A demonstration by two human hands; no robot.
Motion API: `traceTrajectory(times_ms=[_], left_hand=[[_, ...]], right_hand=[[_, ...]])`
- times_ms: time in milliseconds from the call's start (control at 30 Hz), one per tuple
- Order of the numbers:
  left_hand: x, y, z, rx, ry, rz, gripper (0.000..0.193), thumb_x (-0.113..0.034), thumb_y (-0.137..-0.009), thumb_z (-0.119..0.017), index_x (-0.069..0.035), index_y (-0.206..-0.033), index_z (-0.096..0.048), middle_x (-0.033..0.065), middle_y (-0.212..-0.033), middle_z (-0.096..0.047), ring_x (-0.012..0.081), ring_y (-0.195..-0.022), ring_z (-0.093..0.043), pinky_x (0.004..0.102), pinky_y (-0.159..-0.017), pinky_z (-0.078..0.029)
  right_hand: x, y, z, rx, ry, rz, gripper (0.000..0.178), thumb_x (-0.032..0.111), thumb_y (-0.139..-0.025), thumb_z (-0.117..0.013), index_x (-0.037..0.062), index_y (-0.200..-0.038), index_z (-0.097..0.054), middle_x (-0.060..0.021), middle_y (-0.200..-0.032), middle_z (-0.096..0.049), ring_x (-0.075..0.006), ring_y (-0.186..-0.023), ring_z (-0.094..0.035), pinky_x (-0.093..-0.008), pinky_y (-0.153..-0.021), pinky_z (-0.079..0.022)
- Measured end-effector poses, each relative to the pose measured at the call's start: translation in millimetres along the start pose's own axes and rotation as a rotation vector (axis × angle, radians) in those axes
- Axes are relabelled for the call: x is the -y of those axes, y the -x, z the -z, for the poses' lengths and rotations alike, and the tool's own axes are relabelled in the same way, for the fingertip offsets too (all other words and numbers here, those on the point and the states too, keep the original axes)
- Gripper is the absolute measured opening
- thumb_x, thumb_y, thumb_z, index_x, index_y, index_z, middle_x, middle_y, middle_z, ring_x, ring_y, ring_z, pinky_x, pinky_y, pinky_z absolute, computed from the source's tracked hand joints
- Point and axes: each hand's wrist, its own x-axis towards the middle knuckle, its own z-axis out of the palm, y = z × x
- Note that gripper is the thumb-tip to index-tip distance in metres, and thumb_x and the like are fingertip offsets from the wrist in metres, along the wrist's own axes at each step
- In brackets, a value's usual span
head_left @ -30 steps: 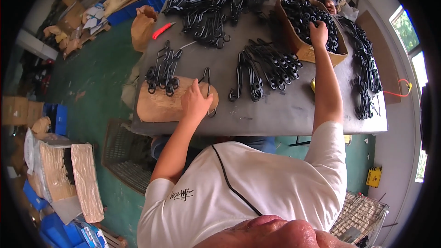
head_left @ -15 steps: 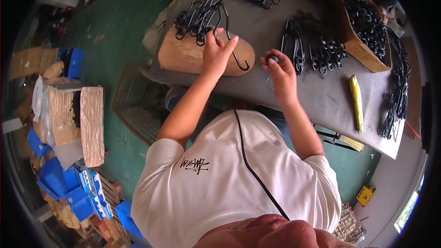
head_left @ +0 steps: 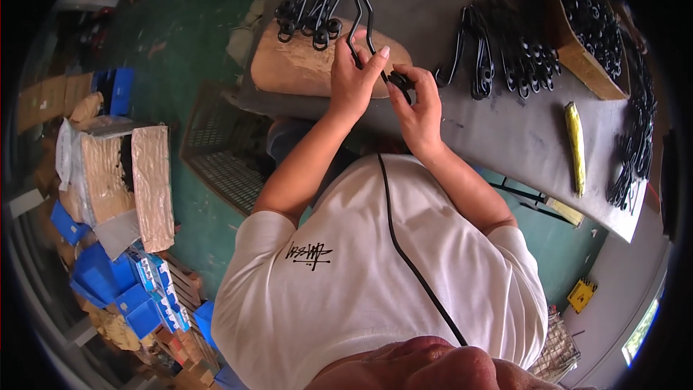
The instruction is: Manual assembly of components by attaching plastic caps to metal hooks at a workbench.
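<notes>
My left hand (head_left: 352,87) is closed around a bent black metal hook (head_left: 369,16), whose narrow loop points away from me. At the hook's near end, my right hand (head_left: 420,110) pinches a small round black piece (head_left: 401,81) between thumb and fingers. The two pieces meet or overlap there; my fingers partly hide the contact. Beneath my left hand is a worn tan board (head_left: 285,65) with a rounded end. Several similar black hooks with round ends (head_left: 314,11) lie across its far left part.
More black hooks (head_left: 516,58) lie in rows on the grey table (head_left: 498,126) to the right. A cardboard box (head_left: 592,81) full of black round pieces stands beyond them. Near the table's right side are a yellow roll (head_left: 575,148) and a dark bundle (head_left: 632,152). A plastic crate (head_left: 224,144) sits at left.
My right hand has moved left with the round black piece, up to the end of the hook. My left hand keeps hold of the hook. The whole view has shifted slightly.
</notes>
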Motion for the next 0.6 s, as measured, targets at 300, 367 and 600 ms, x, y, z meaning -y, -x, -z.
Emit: traceTrajectory(times_ms=[300,367,600], left_hand=[[-0.2,2.0,-6.9,0.024,0.11,0.091,0.054,-0.026,-0.089,-0.075,0.004,-0.125,-0.048,-0.0043,-0.077,-0.046,0.0044,-0.069,-0.044,0.0201,-0.063,-0.038],[-1.0,3.0,-9.1,0.012,0.111,0.103,0.054,-0.026,-0.089,-0.075,0.004,-0.125,-0.047,-0.0042,-0.077,-0.046,0.0046,-0.069,-0.044,0.02,-0.063,-0.038],[3.5,4.2,-9.4,0.029,0.212,0.193,0.055,-0.03,-0.09,-0.074,0.003,-0.125,-0.047,-0.0009,-0.091,-0.05,0.0065,-0.082,-0.048,0.022,-0.074,-0.041]], right_hand=[[6.0,0.8,1.4,0.028,-0.029,-0.17,0.03,0.007,-0.086,-0.073,0.0006,-0.112,-0.06,-0.0084,-0.1,-0.064,-0.0174,-0.091,-0.062,-0.0304,-0.084,-0.05],[4.7,2.3,1.9,0.033,-0.017,-0.181,0.03,0.008,-0.085,-0.073,0.0005,-0.111,-0.06,-0.0084,-0.099,-0.064,-0.0174,-0.09,-0.062,-0.0305,-0.084,-0.05],[2.1,0.2,-1.0,-0.008,-0.027,-0.174,0.029,0.009,-0.084,-0.073,0.0003,-0.108,-0.059,-0.0089,-0.097,-0.064,-0.0176,-0.089,-0.062,-0.0304,-0.083,-0.05]])
